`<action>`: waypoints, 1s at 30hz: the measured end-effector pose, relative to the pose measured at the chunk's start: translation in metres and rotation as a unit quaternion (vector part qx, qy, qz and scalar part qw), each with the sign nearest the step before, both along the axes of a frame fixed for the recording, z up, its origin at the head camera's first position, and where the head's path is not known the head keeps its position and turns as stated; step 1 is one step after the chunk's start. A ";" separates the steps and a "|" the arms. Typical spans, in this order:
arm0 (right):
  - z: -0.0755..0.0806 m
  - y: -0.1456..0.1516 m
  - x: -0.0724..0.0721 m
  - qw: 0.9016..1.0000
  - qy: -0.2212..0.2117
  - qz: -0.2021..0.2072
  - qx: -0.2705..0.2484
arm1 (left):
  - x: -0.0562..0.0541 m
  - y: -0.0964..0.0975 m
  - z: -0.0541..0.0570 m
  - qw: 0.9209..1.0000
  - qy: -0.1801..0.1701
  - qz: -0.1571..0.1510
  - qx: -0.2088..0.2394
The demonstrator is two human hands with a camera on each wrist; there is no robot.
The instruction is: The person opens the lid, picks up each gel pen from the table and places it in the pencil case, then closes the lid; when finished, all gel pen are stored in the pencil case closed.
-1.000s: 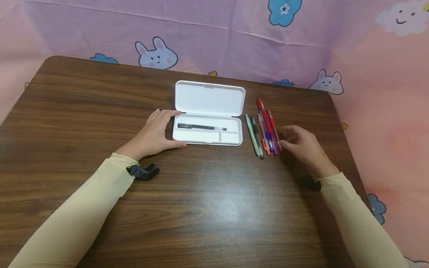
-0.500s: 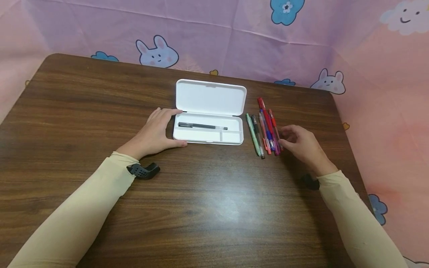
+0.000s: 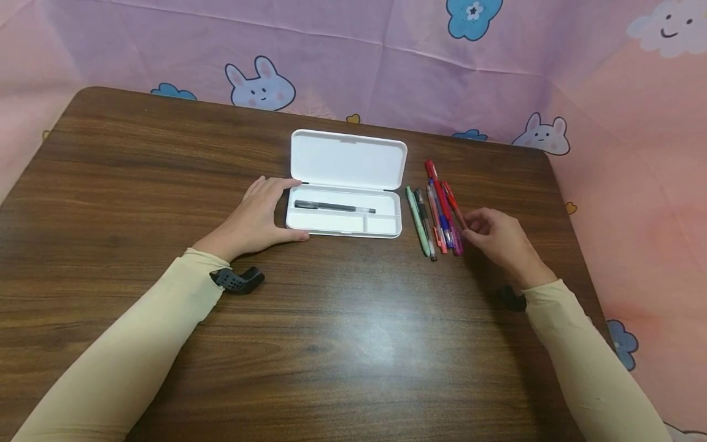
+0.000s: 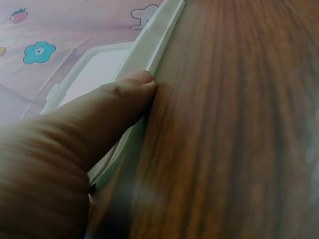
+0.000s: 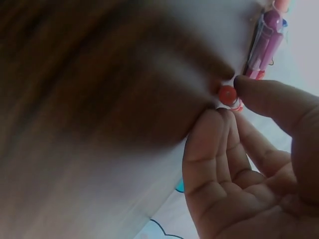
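Observation:
My left hand (image 3: 251, 216) holds the left end of an open white pencil case (image 3: 337, 226), thumb along the front wall and index finger at the hinge corner. In the left wrist view the thumb (image 4: 117, 102) presses the case's side. Inside the long compartment lies a black pen (image 3: 331, 207). At the right, my right hand (image 3: 497, 242) pinches the near end of a red pen (image 3: 451, 197) between thumb and fingertips. The right wrist view shows that pen's round red end (image 5: 228, 94) between them. The pen slants away from its neighbours.
Left of the red pen lie several other pens: a light green pen (image 3: 418, 221), a black one (image 3: 424, 221), and pink, blue, red and purple ones close together. The brown wooden table (image 3: 331, 344) ends at a patterned cloth (image 3: 342, 61) behind and to the right.
The red pen's near end has come into my right fingers and swung slightly right, away from the other pens. My left hand stays at the case.

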State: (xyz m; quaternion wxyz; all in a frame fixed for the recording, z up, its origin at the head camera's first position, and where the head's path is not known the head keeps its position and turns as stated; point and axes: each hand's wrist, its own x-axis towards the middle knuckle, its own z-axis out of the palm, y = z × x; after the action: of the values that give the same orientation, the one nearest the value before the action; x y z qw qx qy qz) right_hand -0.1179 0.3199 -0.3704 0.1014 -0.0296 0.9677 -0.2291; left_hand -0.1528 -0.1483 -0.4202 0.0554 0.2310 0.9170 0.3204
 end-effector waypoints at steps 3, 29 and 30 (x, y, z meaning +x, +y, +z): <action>0.000 0.000 0.000 1.000 -0.001 -0.006 -0.001 | 0.000 0.000 0.000 1.000 -0.002 0.000 0.000; 0.026 -0.045 -0.003 0.982 0.181 0.044 -0.016 | 0.000 0.000 0.001 1.000 -0.001 0.002 0.005; 0.027 -0.054 -0.005 0.981 0.186 0.059 -0.017 | 0.000 0.000 0.001 1.000 -0.001 0.002 0.005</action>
State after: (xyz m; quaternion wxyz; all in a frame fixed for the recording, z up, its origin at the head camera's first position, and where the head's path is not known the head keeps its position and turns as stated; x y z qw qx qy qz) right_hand -0.1225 0.2657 -0.3433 -0.0675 -0.1303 0.9621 -0.2300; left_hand -0.1531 -0.1484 -0.4194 0.0547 0.2290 0.9158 0.3253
